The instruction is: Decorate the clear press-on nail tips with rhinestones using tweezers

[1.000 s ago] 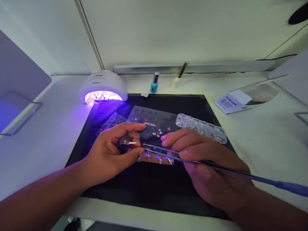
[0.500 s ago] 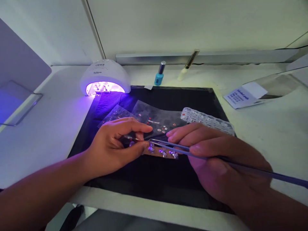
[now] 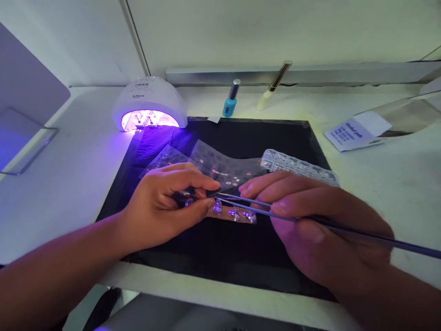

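Observation:
Long metal tweezers (image 3: pixel 255 204) lie across my right hand (image 3: pixel 320 220), whose fingers are closed around them. Their tips sit slightly apart, right beside the fingertips of my left hand (image 3: pixel 172 195). Thumb and index finger of that hand are pinched together; what they hold is too small to make out. Just below the tweezers, a brown strip (image 3: pixel 225 212) carries several shiny silver nail-like pieces, partly covered by my left hand. Behind my hands are a clear sticker sheet (image 3: pixel 220 163) with small red and white designs and another clear sheet (image 3: pixel 165 158) with dark shapes.
A black mat (image 3: pixel 248 264) covers the white table's middle. At its back left glows a purple-lit nail lamp (image 3: pixel 149 99). A blue polish bottle (image 3: pixel 229 105) and a gold-capped bottle (image 3: pixel 272 87) stand behind. A clear compartment case (image 3: pixel 299 166) and an alcohol pads box (image 3: pixel 358 131) lie to the right.
Both hands hold nearly the same pose, with the tweezer tips still at my left fingertips. The whole view has shifted slightly, so background things appear a little higher.

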A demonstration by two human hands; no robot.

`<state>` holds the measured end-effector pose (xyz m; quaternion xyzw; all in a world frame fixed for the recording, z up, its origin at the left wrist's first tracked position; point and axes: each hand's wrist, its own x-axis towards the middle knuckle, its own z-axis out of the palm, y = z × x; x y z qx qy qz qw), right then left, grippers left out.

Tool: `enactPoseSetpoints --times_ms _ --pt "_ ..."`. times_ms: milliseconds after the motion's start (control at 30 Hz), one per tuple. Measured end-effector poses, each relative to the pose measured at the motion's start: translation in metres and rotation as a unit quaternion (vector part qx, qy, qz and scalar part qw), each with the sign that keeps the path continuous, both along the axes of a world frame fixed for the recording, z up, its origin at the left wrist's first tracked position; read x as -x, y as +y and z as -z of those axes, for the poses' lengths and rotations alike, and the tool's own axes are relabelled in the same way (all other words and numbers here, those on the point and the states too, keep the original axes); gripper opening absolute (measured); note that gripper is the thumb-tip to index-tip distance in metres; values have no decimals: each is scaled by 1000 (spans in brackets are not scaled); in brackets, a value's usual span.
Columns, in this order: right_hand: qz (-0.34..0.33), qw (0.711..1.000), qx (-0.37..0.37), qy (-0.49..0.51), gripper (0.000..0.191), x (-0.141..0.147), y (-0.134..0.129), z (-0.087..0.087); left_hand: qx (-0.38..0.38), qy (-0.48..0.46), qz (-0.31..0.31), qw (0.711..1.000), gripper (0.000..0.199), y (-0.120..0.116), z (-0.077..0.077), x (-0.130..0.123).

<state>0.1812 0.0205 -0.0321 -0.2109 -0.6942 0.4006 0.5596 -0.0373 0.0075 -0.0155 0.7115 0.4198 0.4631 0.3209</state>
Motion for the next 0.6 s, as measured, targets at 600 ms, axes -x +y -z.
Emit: enactPoseSetpoints --times_ms 600 --pt "-29 1000 -3 6 20 -3 4 3 0 -13 13 1000 18 -1 0 -1"
